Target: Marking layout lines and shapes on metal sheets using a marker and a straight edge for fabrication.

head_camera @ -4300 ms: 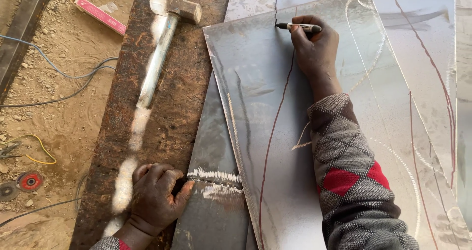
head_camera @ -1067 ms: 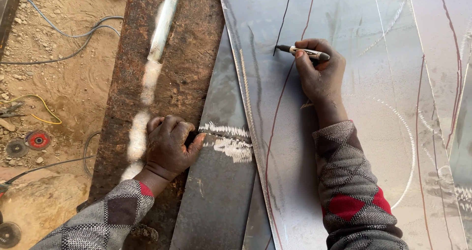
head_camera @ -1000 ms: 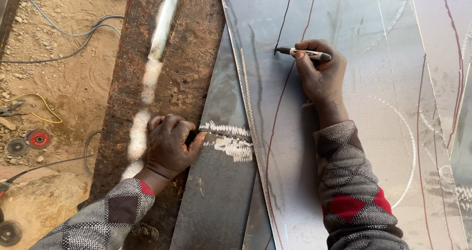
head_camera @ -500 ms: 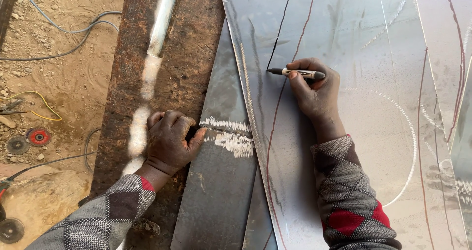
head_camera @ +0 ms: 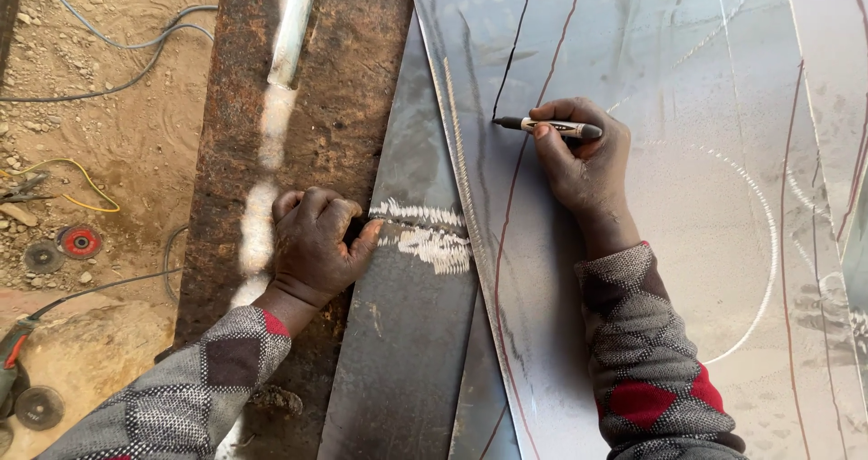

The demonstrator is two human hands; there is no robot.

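A: What fills most of the frame?

B: A large shiny metal sheet (head_camera: 651,243) covers the right half, from top to bottom. It carries long dark red lines and a faint white curve on the right. Under its left edge lies a darker grey sheet (head_camera: 398,333), with rough white scratch marks across it near the middle of the frame.

A: And on the left?

B: A rusty steel plate (head_camera: 334,107) runs top to bottom, left of centre, with a pale streak along it and a metal pipe (head_camera: 294,26) lying at the upper end. Beyond that is sandy ground (head_camera: 108,89) with cables (head_camera: 99,35) in the upper left and grinding discs (head_camera: 63,248) at the left edge.

A: What are the hands doing?

B: The right hand (head_camera: 588,166), upper middle of the frame, is closed around a marker (head_camera: 551,127), pinched between thumb and fingers. The marker lies nearly level, its tip pointing left and touching the shiny sheet at the lower end of a black line (head_camera: 511,53). The heel of the hand rests on the sheet.

A: The left one?

B: The left hand (head_camera: 316,248), centre left, is curled into a loose fist on the rusty plate, thumb pressed against the edge of the grey sheet beside the white scratches. I cannot tell whether it grips anything. Both sleeves have a grey and red diamond pattern.
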